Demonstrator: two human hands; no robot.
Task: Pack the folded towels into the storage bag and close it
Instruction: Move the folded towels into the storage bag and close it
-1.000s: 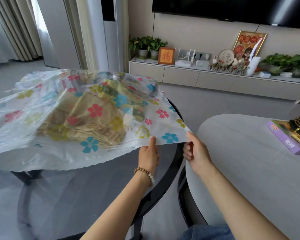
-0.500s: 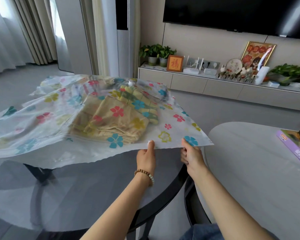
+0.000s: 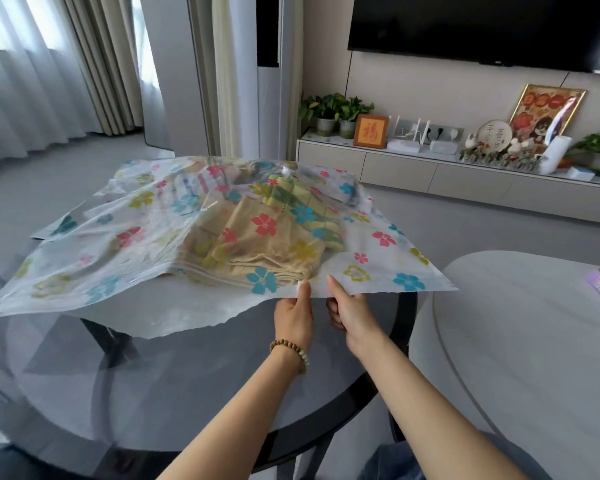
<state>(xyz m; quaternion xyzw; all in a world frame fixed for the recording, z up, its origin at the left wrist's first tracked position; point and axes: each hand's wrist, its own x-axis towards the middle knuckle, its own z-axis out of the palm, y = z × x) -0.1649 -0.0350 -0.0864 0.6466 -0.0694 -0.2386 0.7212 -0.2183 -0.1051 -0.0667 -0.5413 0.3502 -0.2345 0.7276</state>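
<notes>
We've got left hand and right hand side by side, both pinched shut on the near edge of the clear flower-printed plastic storage bag. Bag lies on the round dark glass table, near edge lifted; folded beige towels inside, centre-right.

A clear plastic storage bag printed with red, blue and yellow flowers is spread flat across a round glass table, its near edge lifted clear of the glass. Folded towels, tan ones nearer and a yellow-green one behind, are seen stacked inside, toward the bag's right half.
</notes>
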